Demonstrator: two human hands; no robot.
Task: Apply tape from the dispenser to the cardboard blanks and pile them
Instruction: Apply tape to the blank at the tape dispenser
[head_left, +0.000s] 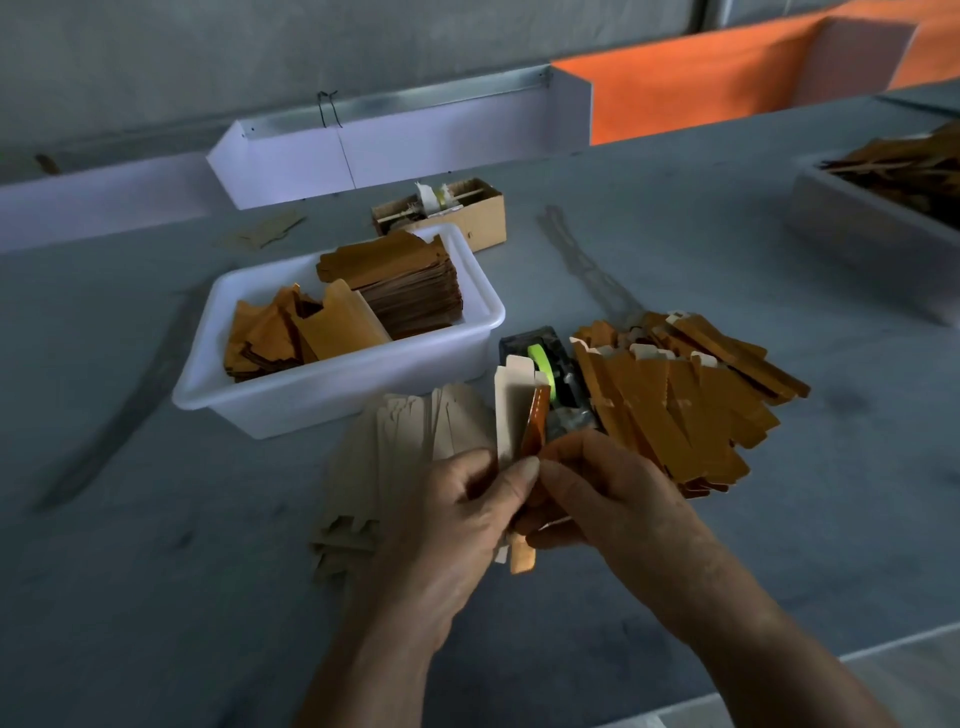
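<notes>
While your left hand (467, 512) and right hand (602, 499) together pinch one folded cardboard blank (522, 415), orange outside and pale inside, upright between them, the black tape dispenser with its green roll (545, 371) sits just behind. To its right fans a pile of orange blanks (685, 395), likely finished. Pale blanks (395, 447) lie left, and the white plastic tub (291, 400) holds many more, so plenty seems left.
</notes>
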